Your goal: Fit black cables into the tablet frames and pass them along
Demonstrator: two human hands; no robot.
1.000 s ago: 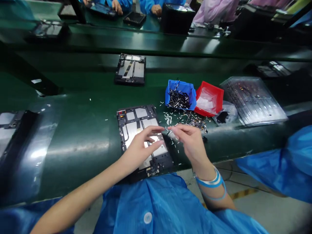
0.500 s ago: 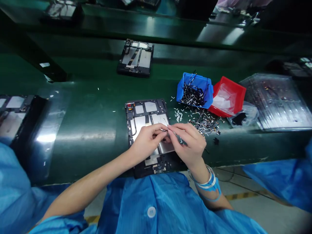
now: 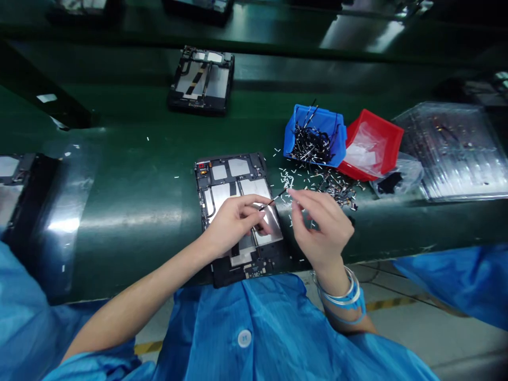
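Observation:
Over an opened tablet, a thin black cable is pinched between the thumb and forefinger of my left hand. Its far end slants up to the right. My right hand is by that end, thumb and forefinger apart; whether a fingertip touches the cable I cannot tell. The tablet lies with its inside up, showing silver plates and black strips, partly hidden by my left hand. A blue bin of tangled black cables stands beyond my right hand.
Right of the blue bin are a red bin with clear plastic inside, a plastic bag and stacked clear trays. Small white bits and loose cables litter the bench. Another opened tablet lies farther back. Blue-sleeved people sit either side.
My right hand has moved right, away from my left, and its fingers have parted. The cable, mostly hidden before, now shows stretched out from my left hand. The view has shifted slightly.

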